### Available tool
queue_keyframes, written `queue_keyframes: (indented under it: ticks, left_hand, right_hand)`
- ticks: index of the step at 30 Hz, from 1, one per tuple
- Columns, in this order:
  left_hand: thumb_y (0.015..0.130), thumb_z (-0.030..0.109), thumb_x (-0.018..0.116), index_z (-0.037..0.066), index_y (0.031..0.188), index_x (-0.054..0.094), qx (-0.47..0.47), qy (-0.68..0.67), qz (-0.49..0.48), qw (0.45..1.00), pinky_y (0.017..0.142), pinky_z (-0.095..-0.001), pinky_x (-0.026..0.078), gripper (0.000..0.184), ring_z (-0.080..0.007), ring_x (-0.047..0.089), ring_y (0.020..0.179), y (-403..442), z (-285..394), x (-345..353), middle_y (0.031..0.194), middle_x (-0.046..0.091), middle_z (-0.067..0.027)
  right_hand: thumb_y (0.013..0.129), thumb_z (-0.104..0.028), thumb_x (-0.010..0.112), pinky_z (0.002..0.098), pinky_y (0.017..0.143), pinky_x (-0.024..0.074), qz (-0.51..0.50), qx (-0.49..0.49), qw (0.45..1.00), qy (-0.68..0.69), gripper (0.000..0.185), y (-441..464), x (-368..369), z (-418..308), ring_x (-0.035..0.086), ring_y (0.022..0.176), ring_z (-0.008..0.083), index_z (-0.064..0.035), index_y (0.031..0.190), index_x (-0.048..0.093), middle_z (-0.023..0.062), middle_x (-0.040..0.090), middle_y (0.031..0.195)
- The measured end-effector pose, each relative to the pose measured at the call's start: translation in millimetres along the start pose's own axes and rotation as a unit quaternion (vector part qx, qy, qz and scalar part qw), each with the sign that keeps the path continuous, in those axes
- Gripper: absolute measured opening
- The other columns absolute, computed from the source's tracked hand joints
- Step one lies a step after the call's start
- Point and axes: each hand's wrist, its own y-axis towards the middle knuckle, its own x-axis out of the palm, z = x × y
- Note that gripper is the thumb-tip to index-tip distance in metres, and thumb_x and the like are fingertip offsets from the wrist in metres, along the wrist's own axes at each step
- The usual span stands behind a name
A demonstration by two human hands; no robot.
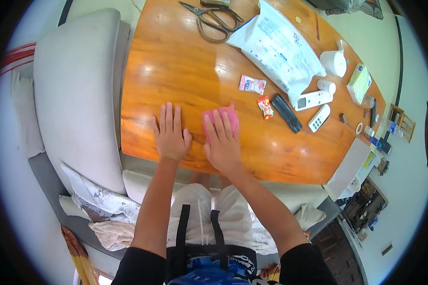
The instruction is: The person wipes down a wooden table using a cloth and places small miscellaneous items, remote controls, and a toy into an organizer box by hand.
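On the wooden table (176,71), my left hand (171,135) lies flat with its fingers spread and nothing under it that shows. To its right, my right hand (222,141) rests palm down on a pink cloth (231,114), fingers stretched over it. The cloth's edges show around the fingertips; the rest is hidden beneath the hand. Above the cloth lies a small pink packet (252,85), and a red packet (265,108) is to the right of my right hand.
A black remote (286,113), two white remotes (314,100) (319,118) and a large white-blue package (280,50) lie on the right. Dark scissors (214,21) are at the far edge. A white cup (334,62) and tissue pack (359,84) stand farther right.
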Motion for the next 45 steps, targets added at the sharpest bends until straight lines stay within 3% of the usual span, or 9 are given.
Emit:
queue_keyframes:
  ticks: [6, 12, 24, 39, 42, 45]
  left_hand:
    - [0.09, 0.028, 0.043, 0.001, 0.148, 0.038, 0.009, 0.008, 0.015, 1.0, 0.119, -0.0578, 0.013, 0.064, -0.0372, 0.027, 0.147, -2, -1, 3, 0.158, 0.033, -0.0197]
    - [0.088, 0.028, 0.048, 0.005, 0.151, 0.036, 0.01, 0.005, 0.028, 1.0, 0.12, -0.0587, 0.012, 0.068, -0.0346, 0.027, 0.148, -3, -3, 8, 0.159, 0.031, -0.017]
    - [0.088, 0.028, 0.048, 0.005, 0.151, 0.036, 0.003, 0.023, 0.01, 1.0, 0.121, -0.0569, 0.012, 0.068, -0.0341, 0.026, 0.148, -4, -3, 7, 0.16, 0.03, -0.0169]
    - [0.089, 0.026, 0.048, 0.001, 0.15, 0.036, 0.029, 0.012, 0.013, 0.999, 0.119, -0.0596, 0.013, 0.067, -0.0376, 0.027, 0.147, -4, -6, 6, 0.159, 0.03, -0.0201]
    - [0.089, 0.027, 0.049, 0.001, 0.15, 0.035, 0.027, -0.001, 0.005, 1.0, 0.119, -0.0603, 0.013, 0.068, -0.0373, 0.026, 0.147, -4, -5, 4, 0.159, 0.029, -0.0203]
    - [0.089, 0.027, 0.052, 0.001, 0.151, 0.035, 0.022, -0.02, -0.031, 0.999, 0.118, -0.0605, 0.012, 0.069, -0.0369, 0.025, 0.148, -5, -6, 1, 0.159, 0.029, -0.02]
  right_hand:
    - [0.084, -0.02, 0.063, 0.0575, 0.116, 0.025, 0.072, 0.002, 0.997, 0.001, 0.07, 56, 4, -5, 0.032, 0.145, 0.0305, -0.0113, 0.15, 0.04, 0.0119, 0.037, 0.155]
    - [0.084, -0.018, 0.064, 0.057, 0.115, 0.0286, 0.016, -0.012, 0.999, 0.028, 0.066, -13, 3, 0, 0.035, 0.143, 0.0279, -0.0114, 0.147, 0.045, 0.0104, 0.041, 0.153]
    - [0.081, -0.017, 0.066, 0.0571, 0.114, 0.0288, 0.013, -0.01, 0.999, 0.048, 0.07, -12, 2, 2, 0.036, 0.143, 0.0268, -0.0149, 0.148, 0.046, 0.0084, 0.041, 0.153]
    - [0.085, -0.029, 0.066, 0.0604, 0.116, 0.0215, 0.016, 0.04, 0.999, -0.005, 0.071, -8, 13, -13, 0.031, 0.146, 0.0303, -0.0125, 0.15, 0.042, 0.0117, 0.035, 0.158]
    - [0.086, -0.031, 0.065, 0.0622, 0.116, 0.0191, -0.029, 0.062, 0.998, -0.015, 0.072, -3, -2, -21, 0.031, 0.146, 0.0312, -0.0094, 0.15, 0.041, 0.0129, 0.036, 0.157]
    - [0.088, -0.032, 0.064, 0.0625, 0.116, 0.0177, -0.012, 0.031, 0.999, 0.001, 0.07, -3, 7, -6, 0.03, 0.147, 0.0319, -0.0066, 0.149, 0.041, 0.0136, 0.036, 0.157]
